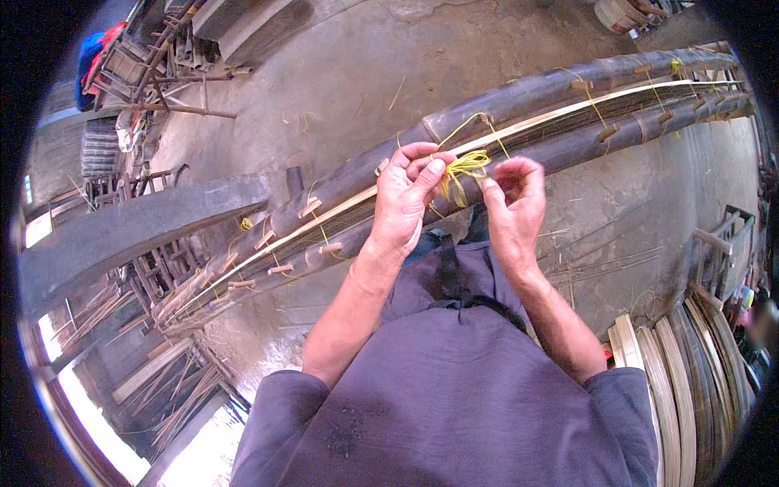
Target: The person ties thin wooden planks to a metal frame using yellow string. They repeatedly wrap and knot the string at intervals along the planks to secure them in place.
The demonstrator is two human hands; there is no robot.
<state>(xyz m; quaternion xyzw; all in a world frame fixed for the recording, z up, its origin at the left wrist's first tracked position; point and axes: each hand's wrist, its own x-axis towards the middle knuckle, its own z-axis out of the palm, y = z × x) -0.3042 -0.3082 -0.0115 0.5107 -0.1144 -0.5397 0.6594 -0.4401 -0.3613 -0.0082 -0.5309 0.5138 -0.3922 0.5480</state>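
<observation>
My left hand (403, 195) pinches a looped bundle of yellow cord (468, 165) between thumb and fingers. A strand runs from it to a wooden peg on the frame. Close on the bundle's other side is my right hand (517, 207), its fingers curled and its thumb tip at the cord, seemingly pinching a strand. Beneath both hands lies a long frame of two dark bamboo poles (353, 168) with a pale strip (552, 119) and dark strands stretched between them. Short wooden pegs (310, 209) with yellow cord tied round them line the poles.
A thick curved grey beam (154, 231) comes in from the left towards the frame. Bent pale slats (669, 390) stand at lower right, near a wooden rack (725, 243). Loose sticks (174, 390) lie at lower left. A wooden chair (126, 69) stands at upper left.
</observation>
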